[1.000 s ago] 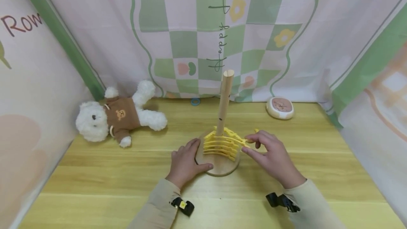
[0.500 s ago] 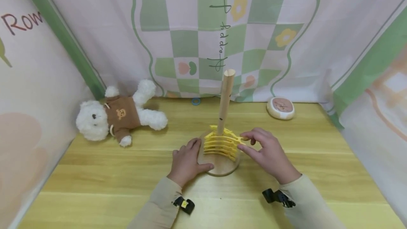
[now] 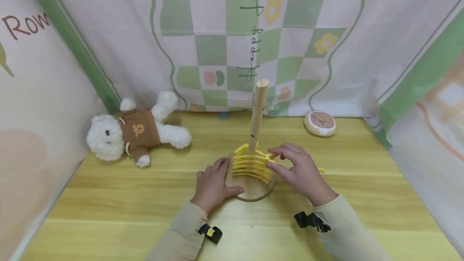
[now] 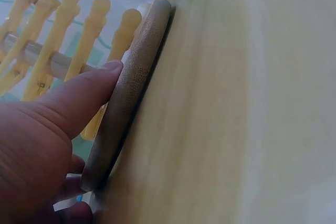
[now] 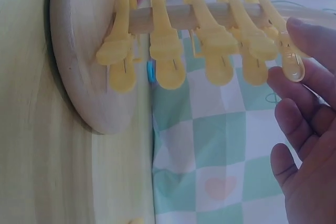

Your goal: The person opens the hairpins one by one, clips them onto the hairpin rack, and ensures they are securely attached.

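Yellow clips (image 3: 252, 163) stacked on wooden peg (image 3: 257, 112), low on round base (image 3: 250, 186), mid-bench (image 3: 108, 196). My left hand (image 3: 211, 184) grips base rim, thumb over edge, fingers curled under. My right hand (image 3: 299, 170) pinches top clip's outer end between thumb and fingertips. Best practice, I judge: keep base pinned flat, hold clip level, guide straight along peg, avoid tilting stack below.

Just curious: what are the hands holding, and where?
Left hand grips the wooden base's rim; right hand pinches the top yellow clip's end.
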Demonstrator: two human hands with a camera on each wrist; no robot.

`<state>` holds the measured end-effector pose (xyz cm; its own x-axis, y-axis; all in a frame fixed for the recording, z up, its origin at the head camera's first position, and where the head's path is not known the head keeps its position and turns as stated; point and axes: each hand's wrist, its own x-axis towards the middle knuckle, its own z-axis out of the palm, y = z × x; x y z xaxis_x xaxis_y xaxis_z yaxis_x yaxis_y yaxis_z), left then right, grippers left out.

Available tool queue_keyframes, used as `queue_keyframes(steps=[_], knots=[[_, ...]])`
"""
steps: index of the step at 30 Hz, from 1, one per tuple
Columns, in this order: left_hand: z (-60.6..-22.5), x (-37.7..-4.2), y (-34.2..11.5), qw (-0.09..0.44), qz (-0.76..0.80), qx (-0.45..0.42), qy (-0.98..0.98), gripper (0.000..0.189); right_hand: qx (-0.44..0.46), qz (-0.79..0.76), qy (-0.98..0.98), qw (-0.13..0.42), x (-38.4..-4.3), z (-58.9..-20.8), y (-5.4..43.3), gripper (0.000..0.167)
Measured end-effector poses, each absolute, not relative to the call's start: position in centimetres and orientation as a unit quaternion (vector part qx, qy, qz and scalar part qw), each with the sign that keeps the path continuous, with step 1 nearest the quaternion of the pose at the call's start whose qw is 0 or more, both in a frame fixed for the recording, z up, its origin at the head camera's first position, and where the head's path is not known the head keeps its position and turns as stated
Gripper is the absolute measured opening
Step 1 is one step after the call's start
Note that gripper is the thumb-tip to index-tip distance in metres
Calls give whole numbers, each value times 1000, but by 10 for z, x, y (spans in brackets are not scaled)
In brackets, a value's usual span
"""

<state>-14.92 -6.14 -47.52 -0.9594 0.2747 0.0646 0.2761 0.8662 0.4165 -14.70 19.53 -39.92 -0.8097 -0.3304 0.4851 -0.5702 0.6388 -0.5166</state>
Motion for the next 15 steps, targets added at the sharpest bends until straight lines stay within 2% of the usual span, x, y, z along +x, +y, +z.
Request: queue_keyframes(steps=[8, 15], knots=[[-480, -151, -64, 0, -267, -134, -954, 105, 207, 371, -893, 147, -142, -404, 197, 44], [-482, -153, -66, 1, -285, -131, -950, 105, 176, 409, -880, 168, -134, -402, 209, 49]])
